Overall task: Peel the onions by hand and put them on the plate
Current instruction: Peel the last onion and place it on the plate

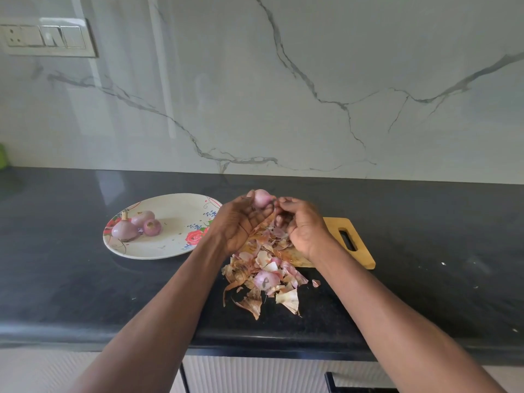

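Observation:
My left hand point(241, 222) holds a small pink onion point(261, 197) at its fingertips, raised above the wooden cutting board point(358, 251). My right hand point(300, 225) is just right of the onion, its fingers curled and pinching at the onion's side, where a bit of skin seems to sit. Three peeled onions point(136, 226) lie on the left part of the flowered white plate point(175, 245), which stands left of my hands. A heap of dry onion skins point(263, 276) covers the board's near end and spills onto the counter.
The black counter point(71, 279) runs wide to the left and right, with a marble wall behind it. A switch panel point(48, 38) hangs on the wall at upper left. Something green point(2, 156) shows at the far left edge. White cabinet fronts lie below the counter's edge.

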Demonstrator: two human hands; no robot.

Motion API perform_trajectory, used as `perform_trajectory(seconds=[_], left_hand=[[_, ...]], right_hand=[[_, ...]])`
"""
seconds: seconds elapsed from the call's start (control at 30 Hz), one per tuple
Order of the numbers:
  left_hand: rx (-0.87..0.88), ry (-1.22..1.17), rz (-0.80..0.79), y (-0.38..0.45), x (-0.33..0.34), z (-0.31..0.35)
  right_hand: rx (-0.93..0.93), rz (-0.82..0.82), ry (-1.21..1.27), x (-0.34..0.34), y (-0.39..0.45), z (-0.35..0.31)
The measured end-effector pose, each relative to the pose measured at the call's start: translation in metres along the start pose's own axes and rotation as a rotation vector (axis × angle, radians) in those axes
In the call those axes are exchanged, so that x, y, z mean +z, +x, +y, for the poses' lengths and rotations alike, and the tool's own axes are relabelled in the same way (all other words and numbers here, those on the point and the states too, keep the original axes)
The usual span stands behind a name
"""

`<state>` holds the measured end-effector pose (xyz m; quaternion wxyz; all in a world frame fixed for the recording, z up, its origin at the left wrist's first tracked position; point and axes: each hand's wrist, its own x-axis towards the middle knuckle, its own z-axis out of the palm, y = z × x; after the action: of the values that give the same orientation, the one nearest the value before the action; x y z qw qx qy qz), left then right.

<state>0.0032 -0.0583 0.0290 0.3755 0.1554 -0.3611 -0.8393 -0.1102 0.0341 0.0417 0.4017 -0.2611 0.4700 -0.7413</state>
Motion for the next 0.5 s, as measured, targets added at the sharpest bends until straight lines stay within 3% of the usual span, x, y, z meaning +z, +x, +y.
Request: perform_trajectory(seconds=[0.07, 0.13, 0.23, 0.3, 0.4, 0.5], left_hand=[[0.025, -0.140, 0.059, 0.002, -0.002, 0.004], [0.056, -0.177, 0.103, 0.005, -0.005, 0.007], [0.040, -0.103, 0.119, 0.005, -0.006, 0.005], [0.030, -0.064, 0.141, 0.005, -0.006, 0.003], [0.038, -0.023, 0.154, 0.004, -0.008, 0.002], [0.032, 0.061, 0.149, 0.004, -0.010, 0.001]], right_hand=[[0.025, -0.003, 0.165, -0.005, 0.004, -0.007], [-0.023, 0.029, 0.120, -0.012, 0.007, -0.012], [-0.256, 0.138, -0.600, -0.017, 0.008, -0.003], [-0.388, 0.112, -1.021, -0.015, 0.010, 0.008], [-0.466, 0.109, -1.261, -0.017, 0.015, 0.014], [-0.418, 0.134, -1.218, -0.022, 0.014, 0.010]])
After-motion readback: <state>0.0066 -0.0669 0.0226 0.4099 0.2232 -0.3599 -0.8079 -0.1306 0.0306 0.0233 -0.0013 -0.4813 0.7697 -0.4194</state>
